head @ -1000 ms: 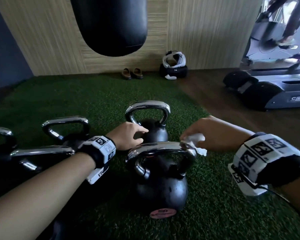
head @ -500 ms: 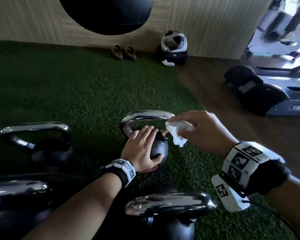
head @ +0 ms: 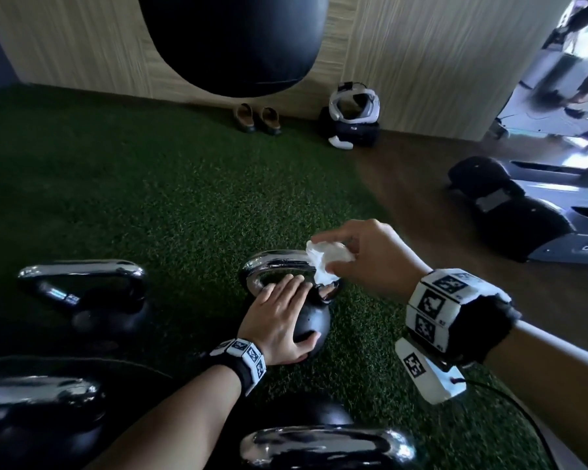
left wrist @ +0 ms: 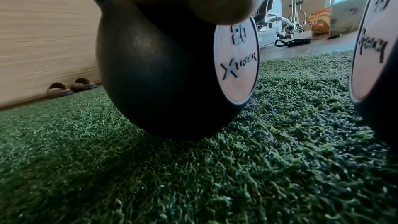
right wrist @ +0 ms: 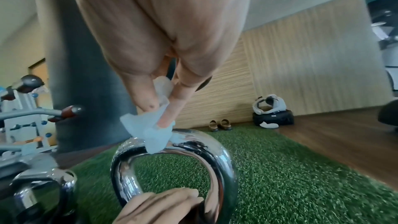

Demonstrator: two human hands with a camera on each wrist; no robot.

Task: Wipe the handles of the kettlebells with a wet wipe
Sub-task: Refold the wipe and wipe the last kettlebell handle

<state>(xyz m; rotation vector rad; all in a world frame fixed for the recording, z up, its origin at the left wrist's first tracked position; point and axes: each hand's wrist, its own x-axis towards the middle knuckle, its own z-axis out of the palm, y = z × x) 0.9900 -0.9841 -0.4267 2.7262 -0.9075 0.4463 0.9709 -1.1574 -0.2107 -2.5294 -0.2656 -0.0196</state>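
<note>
Five kettlebells on turf [head: 184, 205]. Your left hand [head: 279, 320] now flat on black kettlebell body [head: 314, 322], fingers straight, steadying. Chrome handle [head: 275, 261]: wet wipe [head: 326, 262] has just landed on its right shoulder, pinched in your right hand [head: 370, 256] – wiping starts. Neighbour kettlebell [head: 82, 286] well apart left; open turf behind and right.

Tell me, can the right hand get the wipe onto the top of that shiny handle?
Probably yes. The right hand pinches the wet wipe right against the chrome handle, and the left hand rests lower on the ball.
</note>
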